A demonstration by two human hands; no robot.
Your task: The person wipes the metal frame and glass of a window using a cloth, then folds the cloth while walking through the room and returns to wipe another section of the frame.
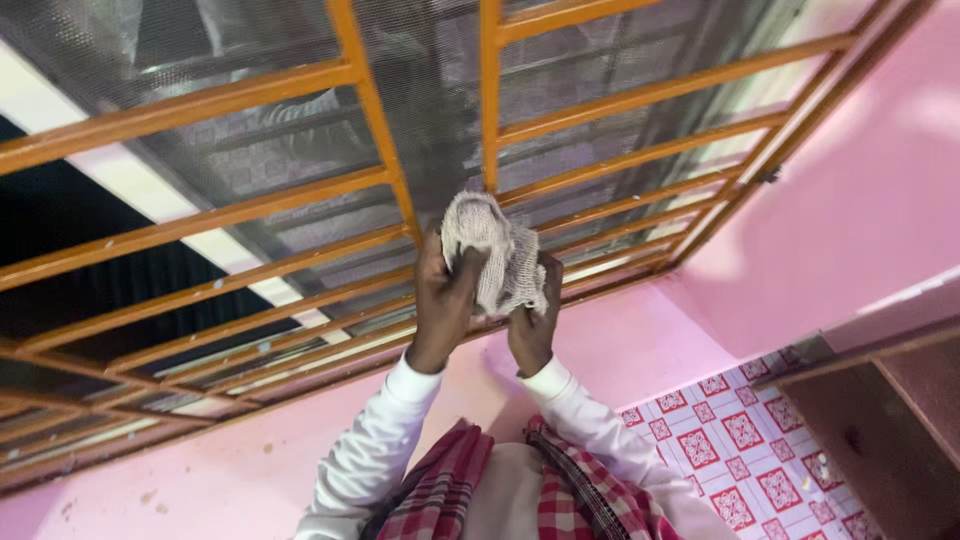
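Nearest the camera, at 6 o'clock: a red-and-white checked scarf (440,495), draped over a pale garment, flanked by two white sleeves (375,450).

Left hand (443,300): raised just left of the picture's centre, fingers closed on the left side of a cloth, thumb pressed into its folds.

Right hand (533,325): raised just right of centre, close beside the left hand, fingers clamped on the lower right edge of the same cloth.

Cloth (495,250): pale grey, coarse-knit, bunched; held between both hands at the centre and pressed up against a window grille at the foot of a vertical bar.

Window grille (250,95): orange-painted bars, crossed horizontal and vertical, spread from 9 o'clock through 12 o'clock to 2 o'clock.

Mesh screen (420,80): grey and fine, set behind the bars; a darker opening is seen behind it at 9 o'clock.

Wall (860,190): pink, seen at 3 o'clock and again below the grille from 7 o'clock to 5 o'clock.

Floor tiles (740,440): white with red square patterns, at 4 o'clock.

Shelf (880,420): brown wood, at 4 o'clock, beside the tiles.
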